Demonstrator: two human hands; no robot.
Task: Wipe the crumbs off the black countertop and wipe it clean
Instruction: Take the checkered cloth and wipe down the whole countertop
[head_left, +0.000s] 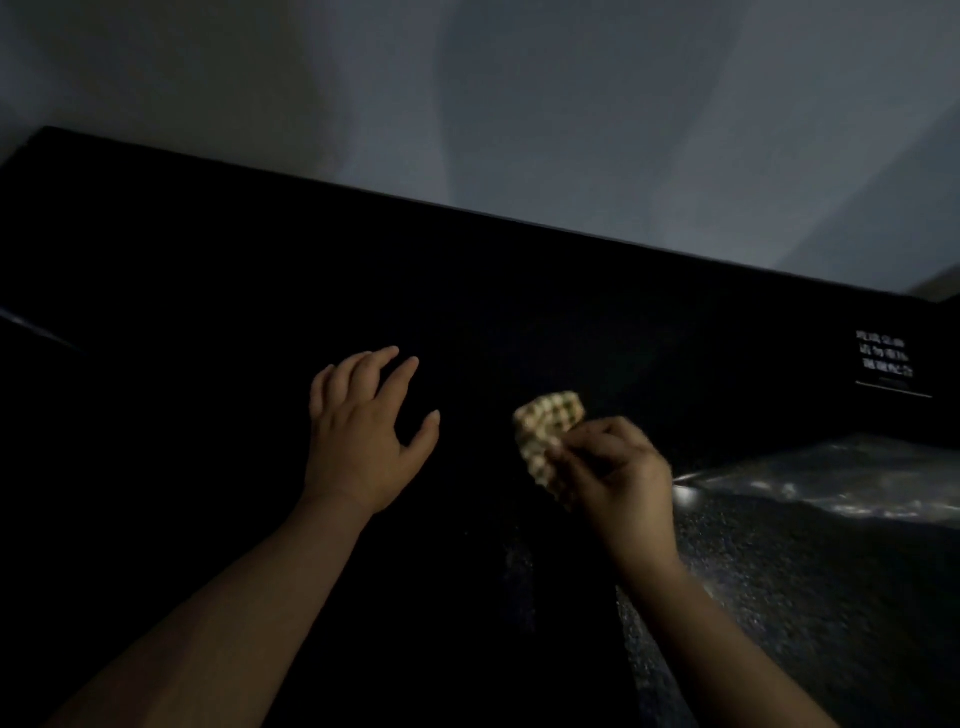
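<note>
black countertop, one checkered cloth, two hands.

Three lines of white characters are printed on the black countertop, far right, too blurred to be read.

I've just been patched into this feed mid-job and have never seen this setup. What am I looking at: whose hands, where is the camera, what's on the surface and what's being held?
There is no machine here: a person works with two bare hands. The single picture comes from a camera worn on the person's head, looking forward and down. The left hand, fingers spread and holding nothing, is over the black countertop; whether it touches is unclear. The right hand pinches a small checkered cloth. At far right are a label with white lettering and a crinkled clear plastic sheet. The scene is too dim to make out crumbs.
</note>
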